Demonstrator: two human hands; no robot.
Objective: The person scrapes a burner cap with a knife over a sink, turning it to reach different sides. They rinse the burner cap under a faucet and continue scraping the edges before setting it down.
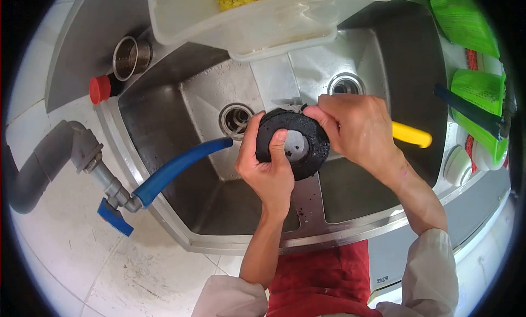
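Left hand of mine (266, 169) grips a black ring (309, 133), thumb by its pale centre; my right hand (359, 125) is curled, its thumb at the ring's far right edge, though I cannot tell what lies inside that fist; a yellow piece (411, 135) shows just right of it; the ring is above the divider (309, 207) between two basins, right of a blue hose (183, 163) and nearer than a whitish tub (263, 35).

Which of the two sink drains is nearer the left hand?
The left basin's drain, by the tip of the blue hose; the right basin's drain lies closer to the right hand.
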